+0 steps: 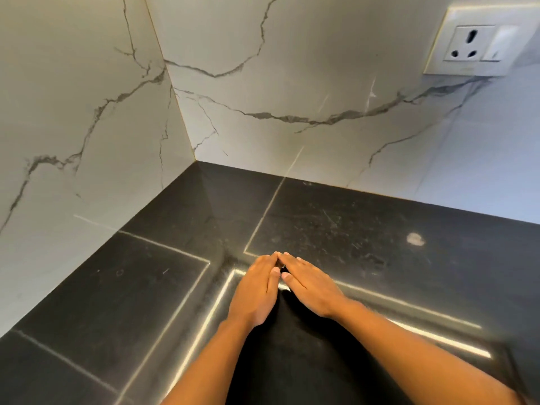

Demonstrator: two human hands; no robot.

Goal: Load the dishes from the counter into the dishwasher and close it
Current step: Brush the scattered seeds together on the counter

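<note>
**Kitchen corner, apparently in a home.** A dark, polished stone desk (pixel 365 229), laid in slabs with pale joints (pixel 264 217), runs into the angle where two walls meet. Both walls are faced from the desk upward with large white marble-look tiles (pixel 292 68) veined in grey, forming a continuous splashback. On the back wall, above the desk at right, a white wall plate (pixel 438 62) carries a three-pin socket (pixel 467 43) and a rocker switch (pixel 501 43) beside it.

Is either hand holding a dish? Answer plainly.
No, the left hand and right hand lie flat on the black counter, fingers straight, with no dish in them.
</note>
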